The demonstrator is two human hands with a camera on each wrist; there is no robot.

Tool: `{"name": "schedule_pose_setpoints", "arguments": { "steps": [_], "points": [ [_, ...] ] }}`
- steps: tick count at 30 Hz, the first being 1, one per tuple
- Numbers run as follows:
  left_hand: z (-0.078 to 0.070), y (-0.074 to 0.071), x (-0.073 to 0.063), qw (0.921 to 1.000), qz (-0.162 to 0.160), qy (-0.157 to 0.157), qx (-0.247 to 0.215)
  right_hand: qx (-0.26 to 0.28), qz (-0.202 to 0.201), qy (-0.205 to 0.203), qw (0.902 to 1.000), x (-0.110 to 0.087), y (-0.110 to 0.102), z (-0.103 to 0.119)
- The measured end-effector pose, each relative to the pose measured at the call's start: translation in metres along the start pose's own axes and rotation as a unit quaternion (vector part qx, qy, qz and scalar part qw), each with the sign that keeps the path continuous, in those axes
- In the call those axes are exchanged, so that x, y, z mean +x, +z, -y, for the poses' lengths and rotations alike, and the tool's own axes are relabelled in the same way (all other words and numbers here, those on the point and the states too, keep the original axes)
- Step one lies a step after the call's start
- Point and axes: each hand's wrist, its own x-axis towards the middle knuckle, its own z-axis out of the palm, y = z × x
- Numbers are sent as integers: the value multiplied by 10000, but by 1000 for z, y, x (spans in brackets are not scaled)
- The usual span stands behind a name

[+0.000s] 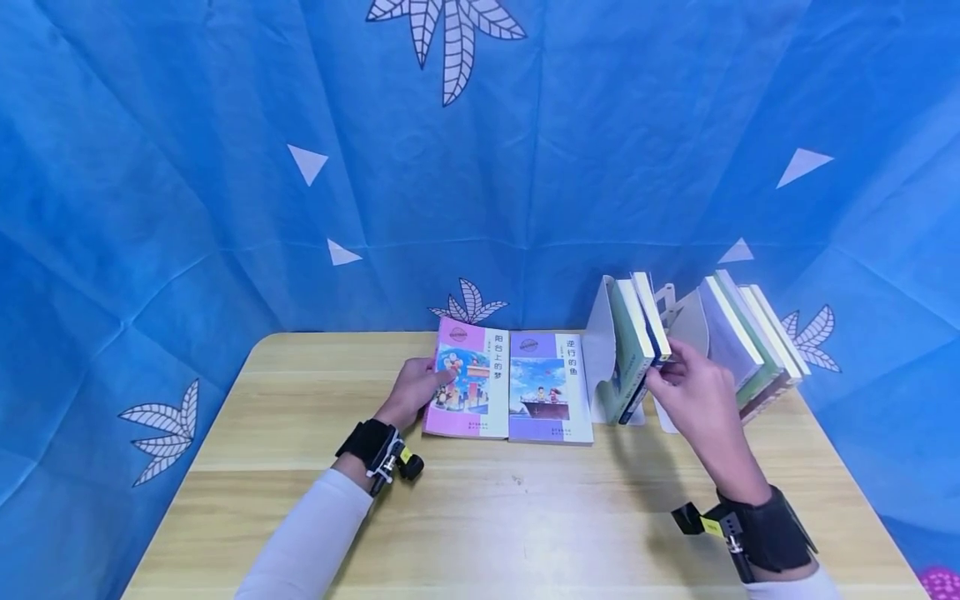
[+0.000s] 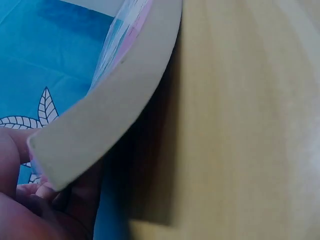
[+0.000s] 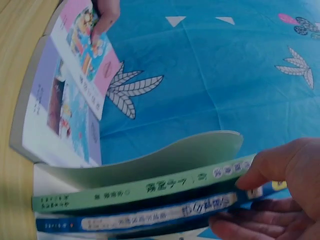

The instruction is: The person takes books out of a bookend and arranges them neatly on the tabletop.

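My left hand (image 1: 411, 390) grips the left edge of a pink-covered book (image 1: 474, 392), thumb on the cover and fingers beneath. That edge is raised and the book bends in the left wrist view. Right beside it, a purple-covered book (image 1: 547, 392) lies flat. With thumb and fingers my right hand (image 1: 697, 392) pinches a slim dark blue book (image 3: 135, 221) near the top of its spine. This book stands upright, leaning slightly, next to a green book (image 3: 140, 187). A white bookend (image 1: 600, 333) stands at the green book's left.
A second white bookend (image 1: 690, 321) stands to the right, with several books (image 1: 738, 333) leaning rightward beside it. All of this is toward the back of the wooden table (image 1: 517, 517). A blue patterned cloth (image 1: 450, 183) hangs behind the table.
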Motion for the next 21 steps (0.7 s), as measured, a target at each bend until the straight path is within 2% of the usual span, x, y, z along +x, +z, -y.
{"name": "schedule_pose_setpoints", "arguments": {
  "steps": [6,13,17,21],
  "points": [
    [-8,3,0,9980,-84,67,628,-184,28,365,9992,2,-1,8],
    [-22,7,-4,9853,-319,31,1678,-413,32,494,9979,6,1,12],
    [-25,7,-5,9718,-421,-25,2319,-660,-147,346,9971,8,4,13],
    [-28,5,-5,9496,-546,-80,3087,-835,-408,30,9957,10,7,14]
  ]
}}
